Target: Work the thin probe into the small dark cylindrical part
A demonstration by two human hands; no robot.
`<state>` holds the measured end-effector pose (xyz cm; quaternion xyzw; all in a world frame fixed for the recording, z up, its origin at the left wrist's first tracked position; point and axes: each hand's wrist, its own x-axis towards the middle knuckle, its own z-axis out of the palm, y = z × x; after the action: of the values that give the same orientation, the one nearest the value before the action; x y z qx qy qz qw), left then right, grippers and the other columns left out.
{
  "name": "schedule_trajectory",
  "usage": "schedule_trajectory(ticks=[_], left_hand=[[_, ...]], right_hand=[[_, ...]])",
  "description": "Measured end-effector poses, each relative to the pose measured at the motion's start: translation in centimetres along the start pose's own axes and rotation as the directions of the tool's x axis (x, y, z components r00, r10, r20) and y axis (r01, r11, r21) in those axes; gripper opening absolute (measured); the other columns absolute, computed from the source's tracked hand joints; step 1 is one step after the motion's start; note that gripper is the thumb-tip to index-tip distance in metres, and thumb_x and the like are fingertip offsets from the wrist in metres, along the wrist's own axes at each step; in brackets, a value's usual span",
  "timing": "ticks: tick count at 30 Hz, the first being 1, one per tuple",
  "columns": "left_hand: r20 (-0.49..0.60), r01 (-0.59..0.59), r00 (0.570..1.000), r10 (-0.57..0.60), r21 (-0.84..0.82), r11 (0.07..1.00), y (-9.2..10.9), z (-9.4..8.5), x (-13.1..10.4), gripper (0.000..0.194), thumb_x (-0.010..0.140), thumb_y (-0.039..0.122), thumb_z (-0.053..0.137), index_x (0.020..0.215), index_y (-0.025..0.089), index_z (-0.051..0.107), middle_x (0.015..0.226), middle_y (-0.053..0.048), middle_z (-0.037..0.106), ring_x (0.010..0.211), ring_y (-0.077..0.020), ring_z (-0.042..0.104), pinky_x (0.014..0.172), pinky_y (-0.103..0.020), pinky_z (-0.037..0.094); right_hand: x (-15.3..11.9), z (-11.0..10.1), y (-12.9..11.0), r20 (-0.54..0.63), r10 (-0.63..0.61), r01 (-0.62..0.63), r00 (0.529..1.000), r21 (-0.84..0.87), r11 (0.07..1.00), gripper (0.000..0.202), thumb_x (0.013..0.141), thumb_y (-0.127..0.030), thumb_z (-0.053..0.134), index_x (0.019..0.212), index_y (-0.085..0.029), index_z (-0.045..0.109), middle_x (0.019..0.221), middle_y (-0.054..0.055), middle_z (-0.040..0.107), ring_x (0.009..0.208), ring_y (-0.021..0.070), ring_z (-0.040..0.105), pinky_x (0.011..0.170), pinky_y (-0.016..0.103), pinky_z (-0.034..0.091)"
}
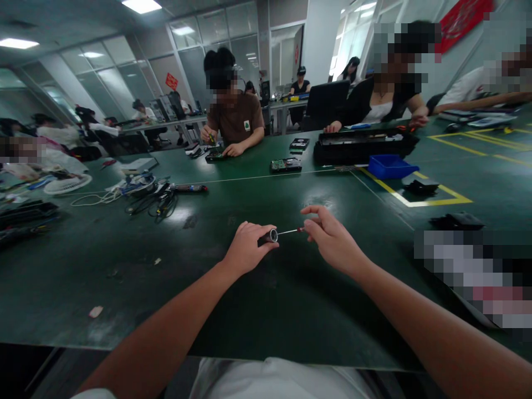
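Note:
Above the green table [233, 310], my left hand [250, 246] is wrapped round a dark cylindrical part [271, 236] whose round, metallic-looking open end faces right. My right hand [330, 239] pinches the red handle of a thin screwdriver [290, 231] between thumb and fingers. The screwdriver's shaft points left, and its tip is at the open end of the cylinder. Whether the tip is inside the cylinder or just at its rim is too small to tell. My left fingers hide most of the cylinder's body.
Black cables [160, 202] and a dark rod [189, 188] lie at the left. Drives [286, 164], a black case [366, 147] and a blue tray [390, 166] stand ahead. Black pieces [457, 221] lie right. People sit across the table.

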<state>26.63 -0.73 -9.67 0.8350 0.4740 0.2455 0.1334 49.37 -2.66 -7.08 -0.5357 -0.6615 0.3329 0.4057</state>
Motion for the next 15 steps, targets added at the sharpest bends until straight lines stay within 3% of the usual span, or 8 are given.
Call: schedule_trajectory(ticks=[3,5,7,9,11,15], left_hand=[[-0.027,0.013,1.000,-0.013,-0.007,1.000,0.0,0.0,0.0,0.036,0.088,0.039,0.069,0.122,0.026,0.064,0.105,-0.001,0.070,0.097,-0.0216,0.060,0.096,-0.043,0.042],[-0.029,0.010,1.000,-0.011,-0.013,1.000,0.2,0.0,-0.2,0.037,0.088,0.040,0.068,0.122,0.026,0.063,0.105,-0.001,0.070,0.097,-0.0217,0.060,0.097,-0.044,0.043],[-0.038,-0.014,0.999,0.014,-0.012,1.000,0.4,-0.1,-0.3,0.038,0.090,0.039,0.066,0.126,0.027,0.061,0.111,-0.002,0.069,0.104,-0.0217,0.060,0.107,-0.047,0.038],[-0.054,-0.046,0.997,0.047,0.020,0.999,0.6,-0.1,-0.2,0.039,0.092,0.038,0.063,0.130,0.028,0.058,0.119,-0.002,0.067,0.113,-0.0217,0.058,0.116,-0.052,0.029],[-0.041,-0.046,0.998,0.049,0.059,0.997,0.6,-0.1,-0.1,0.039,0.093,0.038,0.062,0.131,0.030,0.057,0.121,-0.002,0.066,0.117,-0.0221,0.056,0.118,-0.055,0.023],[0.025,0.012,1.000,-0.014,0.064,0.998,0.0,0.2,0.2,0.041,0.091,0.042,0.065,0.129,0.029,0.059,0.117,-0.003,0.067,0.114,-0.0237,0.057,0.117,-0.058,0.023]], right_hand=[[0.0,0.3,0.1,-0.043,-0.044,0.049,0.998,0.125,0.991,0.022,0.091,-0.038,0.056,0.106,-0.022,0.058,0.087,0.003,0.065,0.076,0.0190,0.061,0.069,0.035,0.048],[0.2,0.5,0.2,-0.079,-0.009,0.029,0.997,0.254,0.967,0.021,0.089,-0.040,0.059,0.098,-0.021,0.062,0.084,0.003,0.065,0.077,0.0186,0.061,0.074,0.036,0.049],[0.5,0.7,0.4,-0.095,0.105,-0.052,0.990,0.447,0.893,0.024,0.088,-0.044,0.060,0.093,-0.021,0.063,0.081,0.003,0.063,0.074,0.0178,0.060,0.074,0.036,0.050],[0.9,0.8,0.7,-0.026,0.257,-0.182,0.966,0.636,0.750,0.026,0.085,-0.048,0.061,0.085,-0.021,0.061,0.072,0.001,0.058,0.064,0.0162,0.056,0.067,0.035,0.051],[1.1,0.8,1.1,-0.008,0.328,-0.228,0.945,0.702,0.675,0.026,0.083,-0.047,0.064,0.080,-0.022,0.058,0.065,-0.002,0.052,0.056,0.0145,0.050,0.060,0.033,0.050],[1.1,0.9,1.6,-0.157,0.294,-0.139,0.943,0.615,0.776,0.022,0.088,-0.045,0.060,0.085,-0.022,0.059,0.070,0.000,0.055,0.060,0.0149,0.052,0.059,0.032,0.051]])
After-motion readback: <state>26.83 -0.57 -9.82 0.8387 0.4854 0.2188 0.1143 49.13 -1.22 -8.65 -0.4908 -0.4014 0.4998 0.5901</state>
